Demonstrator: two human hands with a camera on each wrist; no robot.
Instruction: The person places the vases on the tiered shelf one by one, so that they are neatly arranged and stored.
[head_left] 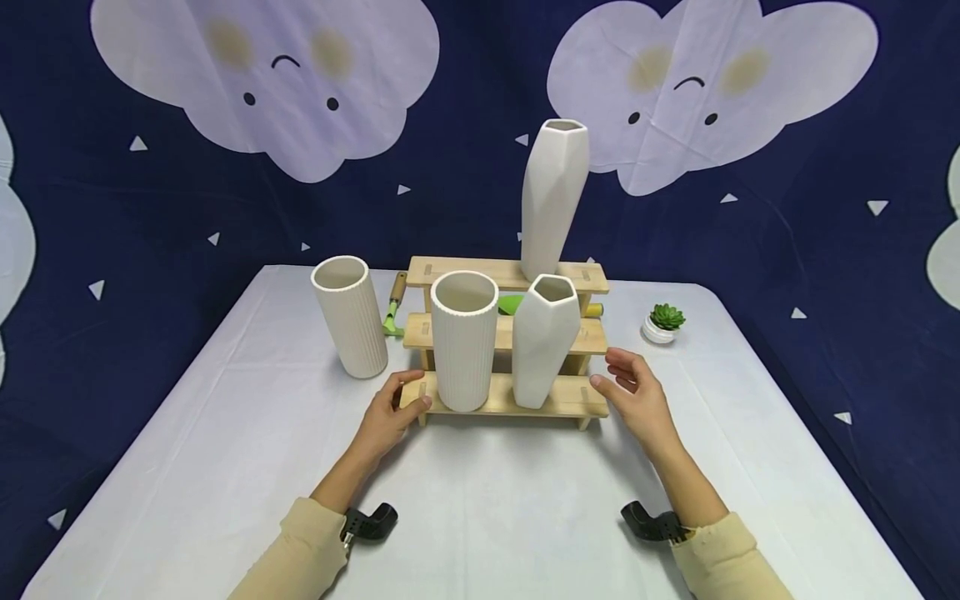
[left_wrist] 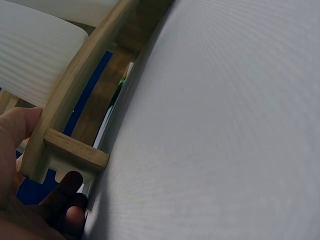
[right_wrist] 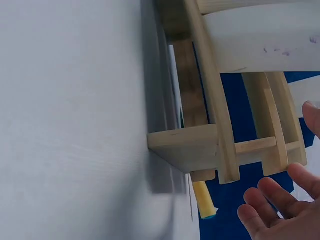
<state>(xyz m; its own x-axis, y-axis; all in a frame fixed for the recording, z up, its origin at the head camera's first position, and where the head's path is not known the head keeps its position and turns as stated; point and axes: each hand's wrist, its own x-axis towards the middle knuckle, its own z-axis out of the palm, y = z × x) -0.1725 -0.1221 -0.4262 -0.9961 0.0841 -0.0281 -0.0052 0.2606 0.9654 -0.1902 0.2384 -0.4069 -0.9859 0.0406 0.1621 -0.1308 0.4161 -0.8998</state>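
Observation:
A three-step wooden stand [head_left: 570, 398] sits mid-table. On its lowest step stand a ribbed white vase [head_left: 463, 342] and a faceted white vase [head_left: 543, 342]. A tall faceted vase [head_left: 552, 200] occupies the top step. My left hand [head_left: 408, 390] grips the left end of the lowest step; in the left wrist view the thumb [left_wrist: 20, 130] lies on the plank [left_wrist: 75, 75] and fingers curl beneath. My right hand [head_left: 622, 375] hovers open beside the stand's right end, fingers [right_wrist: 280, 200] spread and apart from the wood [right_wrist: 185, 147].
A second ribbed vase [head_left: 350, 317] stands on the white table [head_left: 480, 517], left of the stand. A green-handled tool [head_left: 393, 308] lies behind the stand, and a yellow handle [right_wrist: 204, 200] pokes out at its right. A small potted succulent [head_left: 664, 322] sits at the right.

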